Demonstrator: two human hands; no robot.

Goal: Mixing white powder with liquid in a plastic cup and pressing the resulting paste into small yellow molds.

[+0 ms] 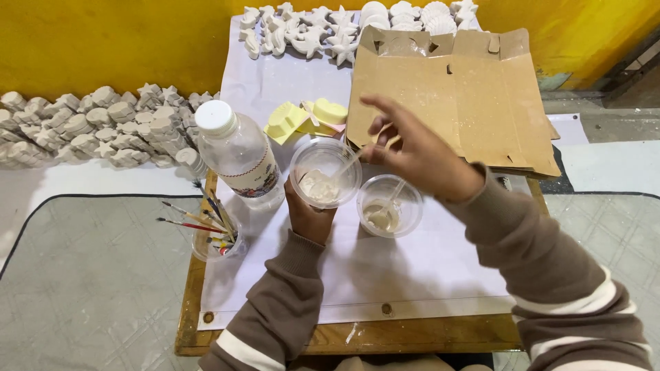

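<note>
Yellow wall filled the top of the frame, and below it a small wooden board [344,338] covered with a white sheet [385,275] was set on a grey floor mat. At the centre of the frame a clear plastic cup [324,173] holding a little pale liquid was gripped from below by the left hand [309,214], its fingers wrapped around the cup's base, the brown striped sleeve rising from the bottom edge. The right hand [416,154] was held above and just right of that cup, wrist bent, index finger stretched toward the upper left, while a thin stick [349,165] was pinched between thumb and other fingers, its tip dipped into the cup. Just beside it, to the right, a second clear cup [389,206] with beige liquid and a stick was seen standing on the sheet. A plastic bottle [237,154] with a white cap lay tilted at centre left, and a cup of paintbrushes [216,237] stood below it. Yellow moulds [306,118] lay above the cups, flattened cardboard [454,96] at the upper right, and white plaster figures [89,127] were piled at the left and top.
</note>
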